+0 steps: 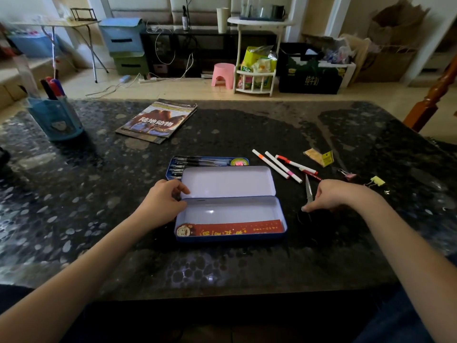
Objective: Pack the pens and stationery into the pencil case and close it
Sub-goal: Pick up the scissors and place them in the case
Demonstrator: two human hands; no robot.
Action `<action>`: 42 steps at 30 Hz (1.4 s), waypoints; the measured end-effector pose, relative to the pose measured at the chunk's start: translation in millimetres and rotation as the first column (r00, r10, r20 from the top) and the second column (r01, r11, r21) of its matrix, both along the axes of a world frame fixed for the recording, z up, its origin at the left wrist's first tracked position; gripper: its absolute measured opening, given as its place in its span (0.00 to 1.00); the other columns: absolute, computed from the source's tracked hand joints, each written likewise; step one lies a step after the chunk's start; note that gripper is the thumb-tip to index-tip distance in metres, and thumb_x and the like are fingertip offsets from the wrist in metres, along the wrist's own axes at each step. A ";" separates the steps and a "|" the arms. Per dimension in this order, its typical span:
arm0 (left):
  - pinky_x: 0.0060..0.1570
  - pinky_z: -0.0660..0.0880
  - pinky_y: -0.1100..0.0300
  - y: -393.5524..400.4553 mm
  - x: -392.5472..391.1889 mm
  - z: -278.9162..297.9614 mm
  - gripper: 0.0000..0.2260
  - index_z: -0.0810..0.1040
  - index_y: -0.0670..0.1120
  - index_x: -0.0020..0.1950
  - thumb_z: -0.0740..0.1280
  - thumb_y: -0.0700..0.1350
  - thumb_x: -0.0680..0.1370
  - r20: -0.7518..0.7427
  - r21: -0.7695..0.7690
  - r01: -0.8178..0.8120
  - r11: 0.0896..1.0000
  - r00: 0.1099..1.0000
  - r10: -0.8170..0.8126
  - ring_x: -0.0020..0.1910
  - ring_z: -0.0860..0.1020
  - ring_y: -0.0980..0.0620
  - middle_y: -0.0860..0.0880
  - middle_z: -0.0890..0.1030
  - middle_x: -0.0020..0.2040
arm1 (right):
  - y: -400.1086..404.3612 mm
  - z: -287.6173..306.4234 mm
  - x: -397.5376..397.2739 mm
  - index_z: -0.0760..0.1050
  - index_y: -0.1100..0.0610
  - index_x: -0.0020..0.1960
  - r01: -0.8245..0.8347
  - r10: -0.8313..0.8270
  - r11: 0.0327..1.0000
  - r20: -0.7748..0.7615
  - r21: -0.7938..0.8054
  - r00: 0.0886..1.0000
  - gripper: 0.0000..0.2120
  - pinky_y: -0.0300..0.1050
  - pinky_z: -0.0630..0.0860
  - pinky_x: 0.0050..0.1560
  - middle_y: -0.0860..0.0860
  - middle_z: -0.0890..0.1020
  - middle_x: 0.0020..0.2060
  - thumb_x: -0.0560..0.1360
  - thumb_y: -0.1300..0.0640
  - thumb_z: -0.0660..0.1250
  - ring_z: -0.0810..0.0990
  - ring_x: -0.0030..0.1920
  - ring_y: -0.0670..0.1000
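Nearest us, the open pencil case lies across the table, long axis left to right, with a red ruler along its near wall. Our left hand holds its left end, thumb curled over the hinge. Just right of the case, our right hand pinches at the scissors, whose blade points away from us. Beyond them the white pens lie slanted, nearer our right hand. Farther left sits the blue tray of black pens.

My open case sits mid-frame, a tray of pens behind it, loose pens and clips to its right, a book upper left.
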State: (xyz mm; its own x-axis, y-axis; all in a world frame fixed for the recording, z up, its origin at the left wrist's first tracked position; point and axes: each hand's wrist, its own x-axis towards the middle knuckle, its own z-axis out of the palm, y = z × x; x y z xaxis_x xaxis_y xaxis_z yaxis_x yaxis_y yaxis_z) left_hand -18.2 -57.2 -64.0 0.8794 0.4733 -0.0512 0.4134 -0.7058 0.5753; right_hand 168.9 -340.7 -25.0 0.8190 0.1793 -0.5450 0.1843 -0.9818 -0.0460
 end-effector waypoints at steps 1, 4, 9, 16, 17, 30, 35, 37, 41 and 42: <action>0.36 0.68 0.68 0.1 0.0 0.1 0.10 0.75 0.50 0.49 0.69 0.37 0.72 -0.003 0.003 -0.001 1.000 1.000 0.001 0.42 0.75 0.53 0.47 0.73 0.51 | 1.1 1.8 -1.4 0.76 0.58 0.54 -0.004 0.005 1.000 -0.019 0.010 1.000 0.24 0.42 0.75 0.43 0.53 0.81 0.46 0.68 0.41 0.73 0.79 0.46 0.50; 0.35 0.67 0.69 0.1 0.3 0.1 0.10 0.76 0.50 0.49 0.69 0.38 0.72 -0.009 0.006 -0.002 1.000 1.000 0.002 0.42 0.75 0.54 0.47 0.73 0.51 | 4.1 9.5 -7.4 0.76 0.57 0.49 -0.040 0.042 0.996 -0.030 0.081 0.999 0.19 0.40 0.71 0.37 0.51 0.81 0.44 0.68 0.44 0.74 0.77 0.41 0.48; 0.35 0.67 0.70 -0.9 0.2 0.6 0.09 0.76 0.50 0.50 0.69 0.38 0.72 -0.010 0.009 -0.010 1.000 1.000 0.010 0.42 0.76 0.54 0.47 0.73 0.52 | 6.8 15.8 -15.7 0.74 0.53 0.46 -0.092 0.098 0.961 -0.008 0.259 0.995 0.13 0.41 0.73 0.40 0.50 0.79 0.45 0.67 0.53 0.77 0.77 0.43 0.46; 0.35 0.68 0.70 -0.4 1.0 0.8 0.08 0.78 0.50 0.49 0.69 0.39 0.73 -0.022 0.012 0.004 1.000 1.000 -0.004 0.43 0.76 0.55 0.48 0.73 0.53 | 10.4 22.0 -21.8 0.75 0.55 0.49 -0.010 -0.050 0.832 0.093 0.554 0.994 0.09 0.41 0.72 0.31 0.52 0.81 0.41 0.72 0.55 0.73 0.77 0.35 0.48; 0.35 0.67 0.70 -0.1 0.8 0.3 0.08 0.78 0.51 0.49 0.69 0.39 0.73 -0.020 0.016 0.004 1.000 1.000 -0.003 0.43 0.76 0.55 0.48 0.73 0.53 | 12.4 23.9 -25.2 0.74 0.54 0.50 0.001 -0.063 0.800 0.082 0.600 0.995 0.09 0.39 0.70 0.29 0.51 0.81 0.41 0.73 0.55 0.72 0.76 0.34 0.47; 0.38 0.66 0.64 -19.5 -8.6 17.0 0.10 0.80 0.49 0.43 0.64 0.53 0.77 0.178 0.217 0.062 0.974 0.979 -0.101 0.40 0.73 0.57 0.52 0.75 0.40 | 65.8 3.6 -96.5 0.73 0.59 0.49 0.484 0.047 0.346 -0.530 0.803 0.847 0.02 0.51 0.82 0.44 0.60 0.84 0.48 0.77 0.61 0.65 0.84 0.48 0.56; 0.31 0.67 0.63 -47.0 -11.2 27.8 0.16 0.81 0.48 0.40 0.60 0.57 0.78 0.144 -0.053 0.204 0.978 0.970 -0.195 0.30 0.74 0.52 0.46 0.79 0.33 | 73.9 -8.8 -112.0 0.72 0.60 0.50 0.507 0.095 0.273 -0.548 0.818 0.831 0.06 0.50 0.83 0.46 0.61 0.83 0.50 0.76 0.59 0.67 0.84 0.47 0.56; 0.30 0.67 0.66 -51.3 -12.5 25.3 0.12 0.82 0.50 0.40 0.65 0.55 0.76 0.149 -0.095 0.233 0.968 0.965 -0.217 0.29 0.74 0.58 0.50 0.79 0.31 | 76.1 -11.6 -115.8 0.72 0.61 0.50 0.531 0.132 0.240 -0.570 0.812 0.811 0.07 0.50 0.83 0.47 0.62 0.83 0.52 0.75 0.60 0.68 0.84 0.47 0.56; 0.38 0.75 0.69 -50.4 -13.6 27.2 0.02 0.81 0.52 0.45 0.69 0.46 0.75 0.181 -0.141 0.263 0.954 0.955 -0.237 0.36 0.80 0.62 0.55 0.82 0.36 | 75.2 -13.2 -111.0 0.75 0.62 0.52 0.464 0.092 0.263 -0.501 0.846 0.861 0.10 0.53 0.80 0.55 0.61 0.83 0.51 0.76 0.57 0.68 0.83 0.51 0.55; 0.37 0.75 0.71 -48.2 -13.7 27.9 0.03 0.81 0.53 0.46 0.68 0.45 0.75 0.183 -0.162 0.264 0.951 0.955 -0.234 0.35 0.80 0.62 0.56 0.82 0.34 | 73.8 -11.1 -107.7 0.75 0.62 0.53 0.460 0.070 0.267 -0.493 0.847 0.867 0.11 0.52 0.80 0.55 0.59 0.84 0.49 0.76 0.55 0.67 0.84 0.50 0.55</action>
